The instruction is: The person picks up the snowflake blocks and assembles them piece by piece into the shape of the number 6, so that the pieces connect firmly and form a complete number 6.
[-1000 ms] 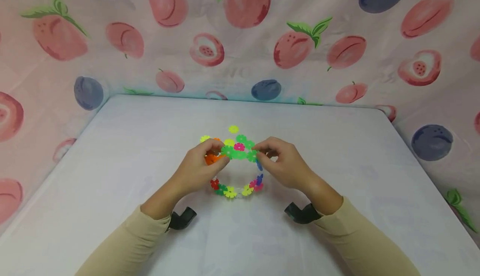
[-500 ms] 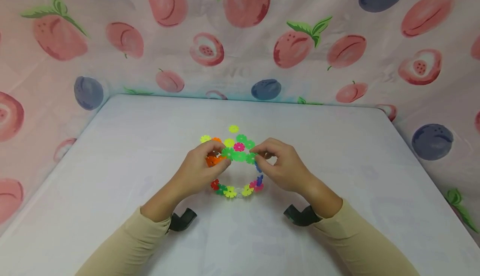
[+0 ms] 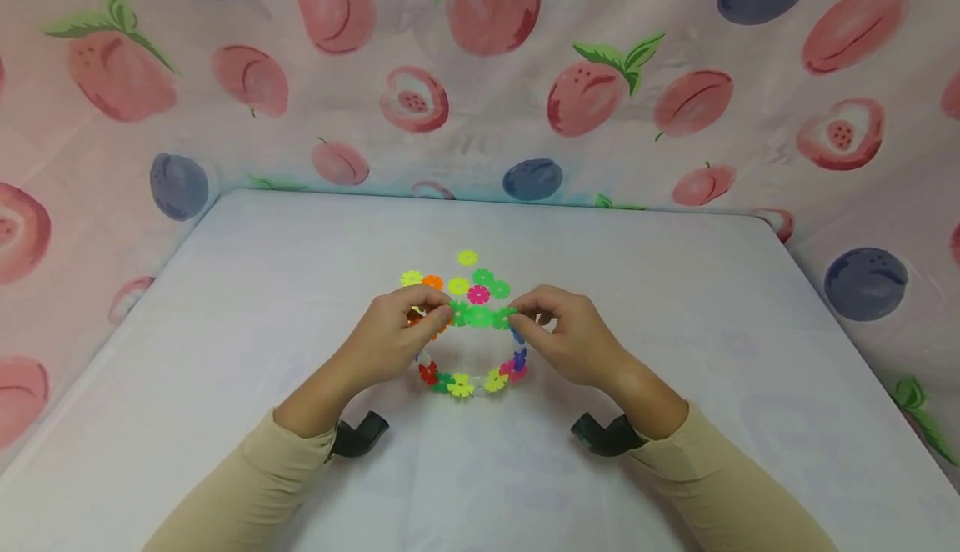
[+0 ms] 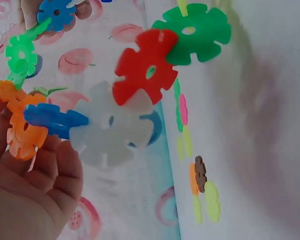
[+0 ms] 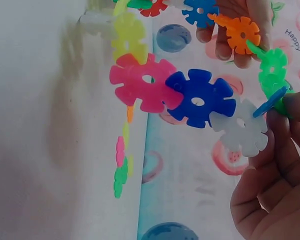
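Between both hands a ring of linked snowflake discs (image 3: 461, 385) is held above the table. It joins red, yellow, pink, blue, green, clear and orange discs slotted edge to edge. My left hand (image 3: 386, 331) pinches the ring's far left part, by the orange discs (image 4: 27, 127). Thumb and fingers of my right hand (image 3: 573, 331) pinch its far right part, where a green disc (image 5: 272, 70) meets a blue disc (image 5: 270, 101). A bright green stretch (image 3: 480, 315) spans the two hands' fingertips. Part of the ring's left side is hidden behind my left fingers.
Loose discs lie on the white table (image 3: 225, 352) beyond the hands: a yellow disc (image 3: 467, 258), a pink disc (image 3: 478, 294), an orange disc (image 3: 432, 283) and several others. A fruit-print cloth (image 3: 480, 118) hangs behind the table. A black wrist mount (image 3: 361, 434) sits by each sleeve.
My left hand has shifted slightly left and toward the body, and the green stretch has come a little lower and straighter. More of the loose orange disc shows. The right hand has dipped slightly.
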Action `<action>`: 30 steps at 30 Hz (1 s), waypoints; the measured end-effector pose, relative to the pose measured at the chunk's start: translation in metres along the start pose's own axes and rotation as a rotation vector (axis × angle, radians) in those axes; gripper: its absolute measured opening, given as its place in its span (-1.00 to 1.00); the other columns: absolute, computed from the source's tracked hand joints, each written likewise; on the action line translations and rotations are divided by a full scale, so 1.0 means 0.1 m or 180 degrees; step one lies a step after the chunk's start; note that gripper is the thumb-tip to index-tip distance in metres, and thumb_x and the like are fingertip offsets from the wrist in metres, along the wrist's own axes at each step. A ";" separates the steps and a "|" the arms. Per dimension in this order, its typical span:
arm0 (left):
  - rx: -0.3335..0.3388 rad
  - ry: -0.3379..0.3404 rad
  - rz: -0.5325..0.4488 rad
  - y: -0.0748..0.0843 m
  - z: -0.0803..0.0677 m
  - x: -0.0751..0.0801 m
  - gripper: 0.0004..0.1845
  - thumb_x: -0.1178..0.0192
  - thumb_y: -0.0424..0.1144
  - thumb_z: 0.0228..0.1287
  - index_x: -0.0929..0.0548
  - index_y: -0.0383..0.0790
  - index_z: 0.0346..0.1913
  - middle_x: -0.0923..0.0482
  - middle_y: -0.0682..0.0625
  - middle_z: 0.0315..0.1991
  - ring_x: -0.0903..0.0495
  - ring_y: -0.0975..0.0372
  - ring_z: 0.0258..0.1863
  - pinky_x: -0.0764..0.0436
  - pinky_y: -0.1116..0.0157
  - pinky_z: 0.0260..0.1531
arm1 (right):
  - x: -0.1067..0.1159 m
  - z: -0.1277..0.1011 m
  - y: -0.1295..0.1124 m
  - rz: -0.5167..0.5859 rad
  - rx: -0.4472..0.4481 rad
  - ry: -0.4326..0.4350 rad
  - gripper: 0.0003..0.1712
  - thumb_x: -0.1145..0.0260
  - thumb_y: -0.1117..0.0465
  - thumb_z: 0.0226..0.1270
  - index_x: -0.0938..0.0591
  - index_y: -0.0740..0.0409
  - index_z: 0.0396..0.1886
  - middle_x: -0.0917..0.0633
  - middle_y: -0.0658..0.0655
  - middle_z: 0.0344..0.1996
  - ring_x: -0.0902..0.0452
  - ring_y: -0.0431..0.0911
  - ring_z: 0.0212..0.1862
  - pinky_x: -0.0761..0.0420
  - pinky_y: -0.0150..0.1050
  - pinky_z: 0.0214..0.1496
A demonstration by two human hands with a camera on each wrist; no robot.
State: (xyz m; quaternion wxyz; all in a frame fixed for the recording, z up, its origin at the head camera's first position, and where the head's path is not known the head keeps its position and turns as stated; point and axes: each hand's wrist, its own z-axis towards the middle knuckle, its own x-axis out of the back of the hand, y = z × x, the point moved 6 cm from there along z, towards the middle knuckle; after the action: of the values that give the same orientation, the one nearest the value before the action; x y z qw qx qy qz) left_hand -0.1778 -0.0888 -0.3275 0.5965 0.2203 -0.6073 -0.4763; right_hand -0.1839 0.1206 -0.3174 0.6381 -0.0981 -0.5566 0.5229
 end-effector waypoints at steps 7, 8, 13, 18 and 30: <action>0.0025 0.0117 -0.0088 0.01 0.01 0.01 -0.88 -0.24 -0.28 0.41 -0.74 -0.23 -0.14 -0.67 0.04 -0.28 -0.61 0.16 -0.20 -0.60 0.17 -0.22 | 0.02 0.00 -0.03 0.0054 0.0028 0.0069 -0.90 -0.37 0.42 0.31 -0.75 0.22 -0.24 -0.68 -0.07 -0.37 -0.57 -0.16 -0.29 -0.62 -0.21 -0.23; 0.0015 0.0137 -0.0106 0.02 0.01 0.01 -0.88 -0.24 -0.28 0.42 -0.74 -0.23 -0.15 -0.67 0.04 -0.28 -0.61 0.16 -0.19 -0.60 0.17 -0.21 | 0.02 0.00 -0.04 0.0048 0.0051 0.0091 -0.91 -0.37 0.42 0.30 -0.75 0.22 -0.25 -0.68 -0.07 -0.37 -0.57 -0.16 -0.30 -0.62 -0.21 -0.25; -0.0009 0.0221 -0.0247 0.04 0.00 -0.01 -0.87 -0.22 -0.29 0.43 -0.74 -0.26 -0.18 -0.68 0.03 -0.27 -0.59 0.15 -0.20 -0.59 0.17 -0.22 | 0.05 0.01 -0.09 0.0044 0.0151 0.0160 -0.91 -0.38 0.45 0.28 -0.75 0.23 -0.28 -0.68 -0.05 -0.39 -0.56 -0.16 -0.34 -0.61 -0.22 -0.30; -0.0027 0.0254 -0.0240 0.05 0.00 -0.01 -0.87 -0.22 -0.29 0.43 -0.73 -0.27 -0.18 -0.68 0.02 -0.26 -0.56 0.15 -0.23 -0.58 0.19 -0.26 | 0.05 0.02 -0.13 -0.0027 0.0230 0.0135 -0.91 -0.38 0.44 0.28 -0.75 0.23 -0.28 -0.68 -0.04 -0.40 -0.57 -0.18 -0.36 -0.61 -0.24 -0.31; 0.0108 0.0034 -0.0040 0.00 0.06 0.00 -0.84 -0.24 -0.25 0.41 -0.76 -0.24 -0.12 -0.69 0.05 -0.25 -0.57 0.13 -0.22 -0.60 0.19 -0.33 | 0.02 0.02 -0.06 -0.0048 0.0078 0.0038 -0.91 -0.39 0.42 0.29 -0.76 0.22 -0.26 -0.67 -0.07 -0.40 -0.55 -0.16 -0.33 -0.60 -0.22 -0.32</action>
State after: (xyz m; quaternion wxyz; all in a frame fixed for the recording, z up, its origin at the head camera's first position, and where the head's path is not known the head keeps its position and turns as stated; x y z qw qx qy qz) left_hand -0.1839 -0.0869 -0.3264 0.5929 0.2368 -0.6107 -0.4684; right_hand -0.1826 0.1183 -0.3108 0.6464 -0.0892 -0.5470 0.5244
